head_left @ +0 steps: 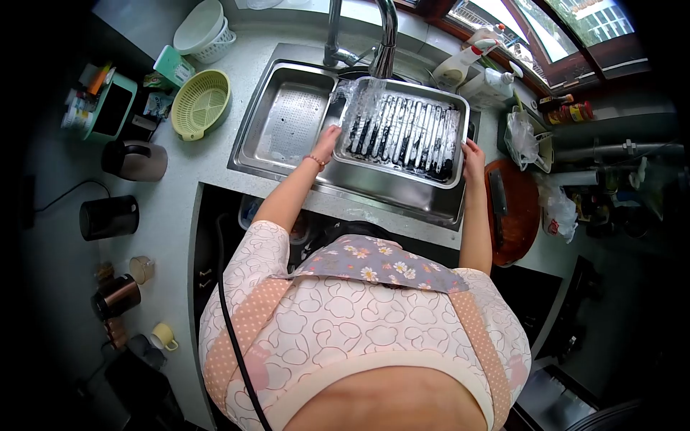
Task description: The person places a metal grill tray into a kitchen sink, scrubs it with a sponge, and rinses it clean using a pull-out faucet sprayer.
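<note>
A rectangular metal baking tray (397,169) with a ridged bottom and dark, blackish residue lies over the right basin of the steel sink (251,161). Water runs from the chrome faucet (387,43) onto the tray's back left part. My left hand (328,142), with a bracelet at the wrist, is closed on the tray's left edge. At the right edge, my right hand (473,159) grips the rim, fingers partly hidden behind it. The tray appears level or slightly tilted; what supports it underneath is hidden.
A yellow-green colander (202,105) and white bowls (199,27) stand left of the sink. A knife (497,201) lies on a round wooden cutting board (519,215) at the right. Bottles (458,69) line the window side. A kettle (135,159) and a yellow mug (163,336) occupy the left counter.
</note>
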The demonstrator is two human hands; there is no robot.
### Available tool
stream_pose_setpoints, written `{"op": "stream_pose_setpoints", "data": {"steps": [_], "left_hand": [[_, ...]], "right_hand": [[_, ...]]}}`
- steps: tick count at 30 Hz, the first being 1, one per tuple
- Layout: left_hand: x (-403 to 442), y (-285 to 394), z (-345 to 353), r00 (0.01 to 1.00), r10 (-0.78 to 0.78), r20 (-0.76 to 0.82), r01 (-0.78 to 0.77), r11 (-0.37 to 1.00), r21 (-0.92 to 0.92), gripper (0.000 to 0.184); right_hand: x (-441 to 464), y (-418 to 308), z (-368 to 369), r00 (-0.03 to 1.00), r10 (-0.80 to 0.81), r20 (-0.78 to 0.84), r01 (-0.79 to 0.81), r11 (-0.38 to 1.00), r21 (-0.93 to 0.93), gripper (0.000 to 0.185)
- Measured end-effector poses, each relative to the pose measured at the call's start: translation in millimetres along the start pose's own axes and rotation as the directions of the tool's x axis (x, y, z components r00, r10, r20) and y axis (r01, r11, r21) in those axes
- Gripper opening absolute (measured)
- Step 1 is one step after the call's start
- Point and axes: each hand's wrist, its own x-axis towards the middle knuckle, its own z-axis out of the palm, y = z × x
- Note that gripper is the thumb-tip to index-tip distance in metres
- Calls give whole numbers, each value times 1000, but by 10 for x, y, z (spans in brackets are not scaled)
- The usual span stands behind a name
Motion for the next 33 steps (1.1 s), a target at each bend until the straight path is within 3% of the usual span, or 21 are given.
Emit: {"op": "stream_pose_setpoints", "data": {"steps": [1,4,8,12,15,18,22,27,30,33], "left_hand": [[75,-43,80,998,60,-7,-60,998,-3,17],[169,40,158,993,10,119,-53,931,361,17],[312,167,346,993,56,105,-78,971,224,12],[413,404,439,978,202,47,-207,950,233,9],[371,612,408,981,188,40,-192,962,195,18],[196,870,346,965,262,11,-260,952,160,22],[-140,1241,178,941,318,-112,-277,919,281,26],[-599,1662,-57,929,352,-112,-327,926,189,27],[-763,1795,-215,862,489,-135,-422,839,345,28],[-906,1951,-327,856,503,-123,-440,832,339,31]], "right_hand": [[-39,-20,-54,1000,-10,-15,10,1000,-4,28],[-81,36,-238,987,-77,-144,76,997,-11,32],[-207,-65,-280,968,-211,-136,230,963,143,34],[-272,-207,-212,970,-202,-132,225,955,192,34],[-94,-17,-300,982,-162,-94,179,961,213,32],[-4,241,-171,985,-111,-130,151,922,356,28],[79,590,14,1000,7,28,-20,874,486,27],[223,1046,468,975,160,156,-222,789,573,28],[237,1206,804,942,250,223,-335,726,601,32],[208,1201,1171,902,357,243,-428,669,608,38]]}}
